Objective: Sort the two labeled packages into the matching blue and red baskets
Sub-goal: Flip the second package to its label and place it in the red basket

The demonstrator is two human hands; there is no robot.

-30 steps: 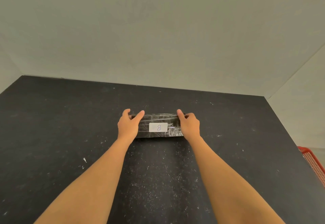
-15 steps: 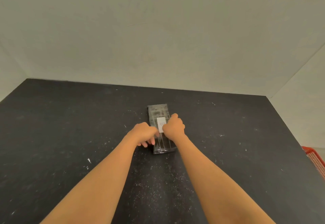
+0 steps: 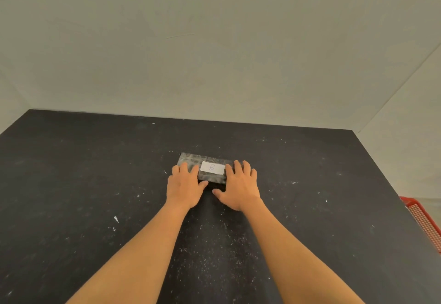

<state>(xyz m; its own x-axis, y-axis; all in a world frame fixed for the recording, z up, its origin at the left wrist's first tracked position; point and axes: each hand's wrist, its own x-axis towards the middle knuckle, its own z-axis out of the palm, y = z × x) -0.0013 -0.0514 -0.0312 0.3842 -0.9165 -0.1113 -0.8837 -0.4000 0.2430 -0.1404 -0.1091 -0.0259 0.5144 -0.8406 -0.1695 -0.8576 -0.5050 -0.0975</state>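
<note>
One dark, plastic-wrapped package [image 3: 191, 158] lies crosswise on the black table [image 3: 95, 184], in the middle. Its white label [image 3: 212, 167] faces up and reads "B" the right way round. My left hand [image 3: 185, 184] covers the package's left end, fingers spread over the top and thumb at the near edge. My right hand [image 3: 239, 184] holds the right end the same way. A corner of the red basket [image 3: 427, 222] shows beyond the table's right edge. No blue basket and no second package are in view.
The table top is scuffed with white specks. A pale wall rises behind its far edge, and the floor shows on the right past the table's edge, where the red basket sits lower than the table.
The package has been turned on the table: crosswise with the label upside down, then lengthwise, now crosswise again with the "B" upright. Both hands moved with it.
</note>
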